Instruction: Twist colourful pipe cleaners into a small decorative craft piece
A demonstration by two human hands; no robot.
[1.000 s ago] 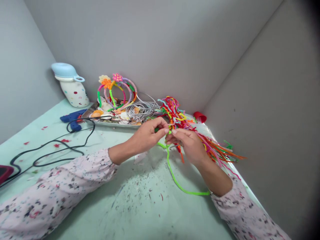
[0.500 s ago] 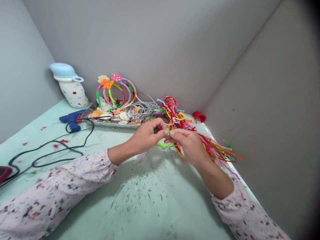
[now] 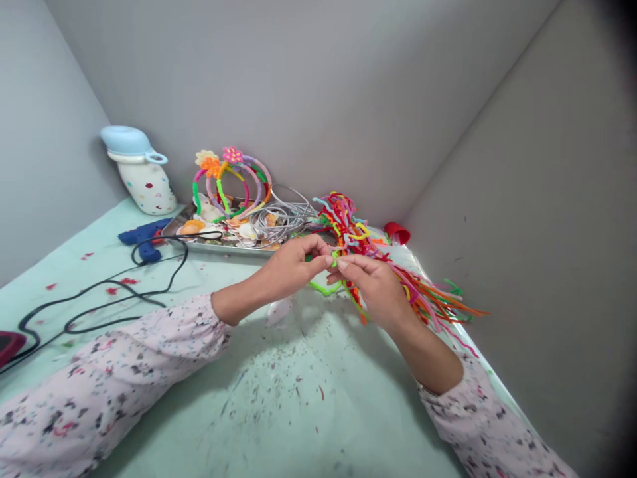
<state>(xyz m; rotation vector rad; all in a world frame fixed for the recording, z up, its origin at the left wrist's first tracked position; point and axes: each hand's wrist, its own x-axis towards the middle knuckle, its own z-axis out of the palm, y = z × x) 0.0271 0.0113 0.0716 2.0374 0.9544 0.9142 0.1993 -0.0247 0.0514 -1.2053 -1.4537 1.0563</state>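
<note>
Between the fingertips of both hands is a bright green pipe cleaner (image 3: 326, 290); part of it curves below the fingers. My left hand (image 3: 293, 265) pinches it from the left with thumb and forefinger. From the right, my right hand (image 3: 375, 287) pinches it too, and the two sets of fingertips nearly touch. Just behind the hands lies a tangled bundle of coloured pipe cleaners (image 3: 343, 212), which spreads out to the right past my right hand. The part of the green piece inside the fingers is mostly hidden.
At the back, a metal tray (image 3: 233, 251) holds silver wire rings (image 3: 283, 222), flower-topped headbands (image 3: 259, 179) and scraps. A blue glue gun (image 3: 144, 234) with a black cord (image 3: 89, 285) lies left, near a white bottle (image 3: 149, 186). A red cup (image 3: 397, 232) sits by the right wall.
My left hand has shifted slightly left, and more of the green pipe cleaner shows at the fingertips. A pale scrap below my left wrist is more visible.
</note>
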